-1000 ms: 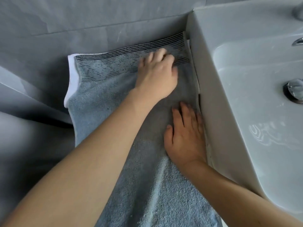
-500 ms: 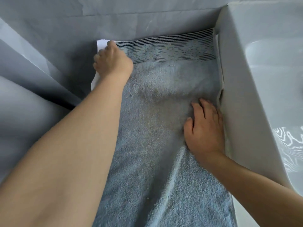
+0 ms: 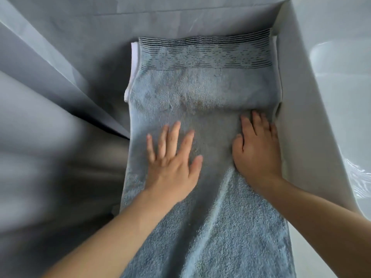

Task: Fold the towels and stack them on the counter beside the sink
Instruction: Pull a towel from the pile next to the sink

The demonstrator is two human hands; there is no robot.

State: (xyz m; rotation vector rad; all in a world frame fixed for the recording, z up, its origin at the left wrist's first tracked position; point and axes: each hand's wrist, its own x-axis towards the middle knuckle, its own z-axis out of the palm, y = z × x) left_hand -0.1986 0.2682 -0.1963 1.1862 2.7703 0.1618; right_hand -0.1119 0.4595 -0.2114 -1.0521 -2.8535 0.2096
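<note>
The blue towel (image 3: 202,93) lies flat on the table against the sink (image 3: 297,101), over a white towel (image 3: 134,57), both hands, left (image 3: 172,165) and right (image 3: 257,149), pressing it with fingers spread, probably to smooth it for folding.

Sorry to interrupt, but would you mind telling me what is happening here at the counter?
A person is smoothing a blue-grey towel laid lengthwise on the counter beside the white sink. The left hand lies flat on it with fingers spread, and the right hand presses its right edge near the sink wall. A white towel peeks out underneath at the far left corner.
</note>
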